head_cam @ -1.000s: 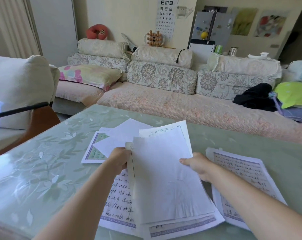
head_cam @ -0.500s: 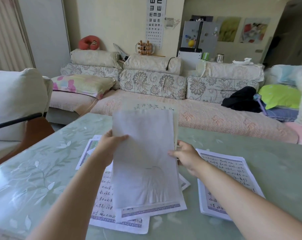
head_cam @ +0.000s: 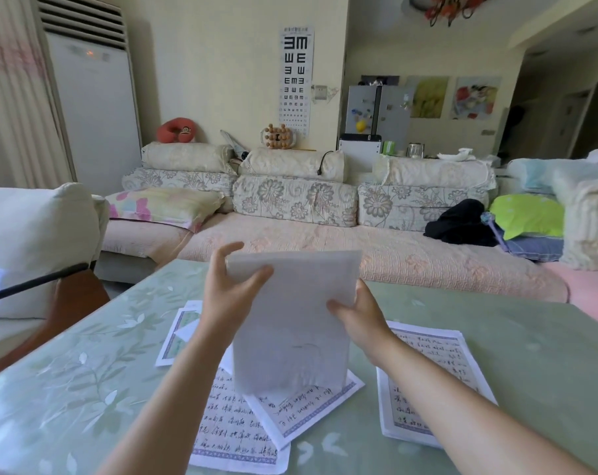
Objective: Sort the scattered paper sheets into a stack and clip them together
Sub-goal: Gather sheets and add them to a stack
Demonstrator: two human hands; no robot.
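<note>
While pinched at both side edges, held upright at frame centre: a sheaf of paper sheets (head_cam: 292, 323), blank backs toward the camera, lower edge resting on the loose handwritten sheets (head_cam: 242, 426) spread below. Left hand (head_cam: 227, 291) near the sheaf's upper left corner, thumb across the front, fingers curled behind the top edge, grip pressed together on the paper. Right hand (head_cam: 361, 315) at the right edge, lower down, thumb on the front and fingers behind, grip likewise pinching the sheaf. Another bordered sheet (head_cam: 177, 332) partly hidden behind the left forearm, left of centre. Well apart at lower right, a separate small pile of handwritten sheets (head_cam: 427, 382), partly covered by the right forearm. Underneath it all, a pale green tabletop (head_cam: 68, 382) with a leaf pattern. Beyond it, across the middle of the frame, a floral sofa (head_cam: 297, 204); on the wall above, an eye chart (head_cam: 295, 80).
</note>
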